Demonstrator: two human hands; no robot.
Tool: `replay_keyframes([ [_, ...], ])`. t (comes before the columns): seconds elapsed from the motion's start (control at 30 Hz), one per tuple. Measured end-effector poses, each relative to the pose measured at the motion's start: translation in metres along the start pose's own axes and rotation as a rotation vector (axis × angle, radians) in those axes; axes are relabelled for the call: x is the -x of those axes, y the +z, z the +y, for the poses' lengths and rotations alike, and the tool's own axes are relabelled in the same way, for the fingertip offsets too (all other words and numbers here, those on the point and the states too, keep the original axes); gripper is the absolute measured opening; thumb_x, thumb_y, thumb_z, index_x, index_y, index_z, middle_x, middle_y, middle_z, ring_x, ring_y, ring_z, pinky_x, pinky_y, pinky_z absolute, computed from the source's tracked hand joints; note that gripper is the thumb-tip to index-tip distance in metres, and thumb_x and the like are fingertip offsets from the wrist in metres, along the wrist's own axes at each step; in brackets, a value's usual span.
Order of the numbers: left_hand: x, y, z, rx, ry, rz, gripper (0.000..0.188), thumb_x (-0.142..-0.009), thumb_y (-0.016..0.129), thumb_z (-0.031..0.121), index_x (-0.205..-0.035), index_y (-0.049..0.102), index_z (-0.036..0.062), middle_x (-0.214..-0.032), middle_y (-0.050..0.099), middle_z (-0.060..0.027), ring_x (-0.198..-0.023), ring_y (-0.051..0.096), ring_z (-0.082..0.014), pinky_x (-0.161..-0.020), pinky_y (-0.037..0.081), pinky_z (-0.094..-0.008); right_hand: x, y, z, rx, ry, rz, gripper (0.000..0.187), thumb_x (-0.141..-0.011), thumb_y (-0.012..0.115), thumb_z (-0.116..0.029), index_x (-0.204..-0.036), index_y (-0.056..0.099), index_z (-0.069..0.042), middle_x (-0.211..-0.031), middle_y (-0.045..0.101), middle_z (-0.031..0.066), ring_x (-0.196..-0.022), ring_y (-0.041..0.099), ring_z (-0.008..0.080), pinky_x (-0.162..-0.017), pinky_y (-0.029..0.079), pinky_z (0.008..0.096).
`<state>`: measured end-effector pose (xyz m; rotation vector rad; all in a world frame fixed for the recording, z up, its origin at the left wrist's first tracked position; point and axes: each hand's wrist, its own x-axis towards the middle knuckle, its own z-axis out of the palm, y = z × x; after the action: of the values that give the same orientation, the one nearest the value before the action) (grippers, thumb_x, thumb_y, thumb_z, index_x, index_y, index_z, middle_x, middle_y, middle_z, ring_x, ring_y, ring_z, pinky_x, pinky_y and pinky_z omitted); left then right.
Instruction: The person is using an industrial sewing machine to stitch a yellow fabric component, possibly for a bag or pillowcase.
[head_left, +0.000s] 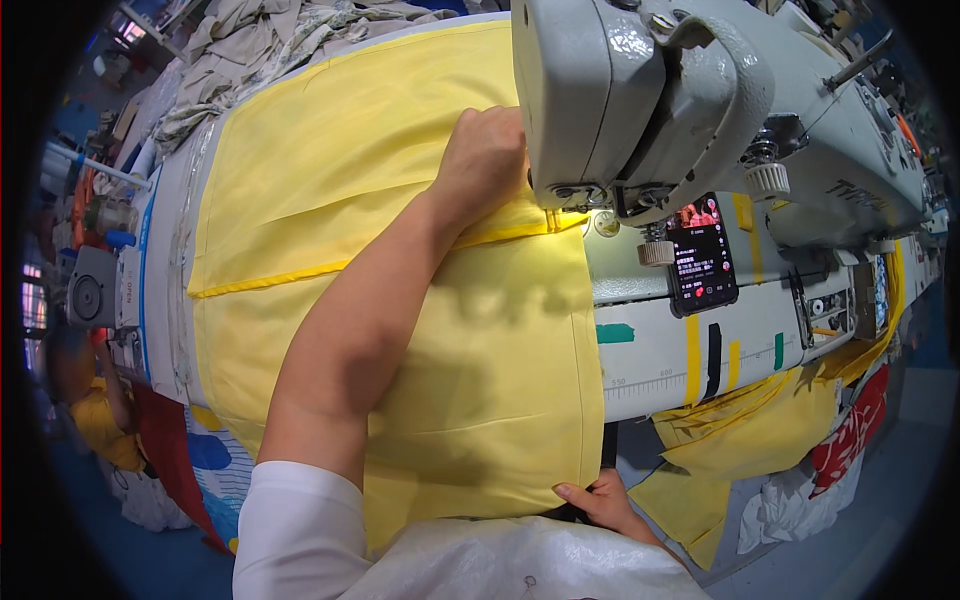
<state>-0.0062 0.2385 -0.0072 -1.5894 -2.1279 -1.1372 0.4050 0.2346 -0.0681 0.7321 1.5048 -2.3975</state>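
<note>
Yellow cloth (400,200) spread flat on the sewing table (650,360), running under the sewing machine (640,90).
The left hand (485,155) presses curled fingers on the cloth beside the needle; the right hand (600,500) pinches the cloth's near corner at the table edge.

White sewing table (650,370) under yellow fabric (480,370), sewing machine (700,90) and phone (702,255).

Phone (702,257) on machine bed; grey cloth heap (260,40) behind.
</note>
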Motion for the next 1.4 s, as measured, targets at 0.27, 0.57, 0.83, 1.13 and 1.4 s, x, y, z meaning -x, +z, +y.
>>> replay_keyframes([
  [0.27, -0.018, -0.005, -0.008, -0.139, -0.067, -0.109, 0.007, -0.073, 0.05, 0.004, -0.078, 0.055, 0.0061, -0.075, 0.059, -0.011, -0.078, 0.055, -0.0313, -0.064, 0.037, -0.042, -0.01, -0.004, -0.008, 0.042, -0.043, 0.028, 0.019, -0.084, 0.062, -0.007, -0.101, 0.064, 0.003, -0.099, 0.066, 0.0087, -0.088, 0.06, 0.0125, -0.078, 0.046, 0.0253],
  [0.57, -0.035, 0.001, -0.025, -0.277, -0.168, -0.262, 0.012, -0.078, 0.051, 0.013, -0.083, 0.059, 0.005, -0.081, 0.062, -0.0114, -0.086, 0.057, -0.0299, -0.075, 0.041, -0.0403, -0.016, -0.001, -0.013, -0.028, -0.037, 0.03, 0.018, -0.085, 0.061, -0.006, -0.101, 0.064, 0.003, -0.098, 0.066, 0.0084, -0.088, 0.06, 0.0121, -0.078, 0.046, 0.0248],
  [0.83, -0.038, -0.004, -0.023, -0.205, -0.141, -0.2, 0.011, -0.079, 0.052, 0.015, -0.083, 0.059, 0.006, -0.08, 0.061, -0.0107, -0.083, 0.057, -0.0299, -0.072, 0.042, -0.0406, -0.013, 0.002, -0.023, -0.04, -0.069, 0.028, 0.018, -0.086, 0.061, -0.006, -0.102, 0.064, 0.003, -0.098, 0.066, 0.0078, -0.089, 0.06, 0.0117, -0.078, 0.046, 0.025],
  [1.13, -0.042, -0.004, -0.029, -0.247, -0.145, -0.252, 0.011, -0.079, 0.054, 0.015, -0.082, 0.058, 0.0057, -0.08, 0.061, -0.01, -0.082, 0.057, -0.0295, -0.071, 0.042, -0.0406, -0.016, 0.005, -0.025, -0.03, -0.079, 0.045, 0.018, -0.085, 0.06, -0.004, -0.102, 0.064, 0.003, -0.099, 0.066, 0.0083, -0.089, 0.06, 0.0119, -0.078, 0.046, 0.0251],
  [1.4, -0.049, -0.003, -0.035, -0.242, -0.111, -0.289, 0.012, -0.079, 0.053, 0.016, -0.082, 0.059, 0.0061, -0.079, 0.062, -0.0096, -0.082, 0.058, -0.0298, -0.071, 0.042, -0.0406, -0.02, 0.013, -0.026, -0.057, -0.065, 0.042, 0.019, -0.086, 0.06, -0.004, -0.102, 0.064, 0.003, -0.099, 0.066, 0.0087, -0.09, 0.06, 0.0121, -0.078, 0.047, 0.0252],
])
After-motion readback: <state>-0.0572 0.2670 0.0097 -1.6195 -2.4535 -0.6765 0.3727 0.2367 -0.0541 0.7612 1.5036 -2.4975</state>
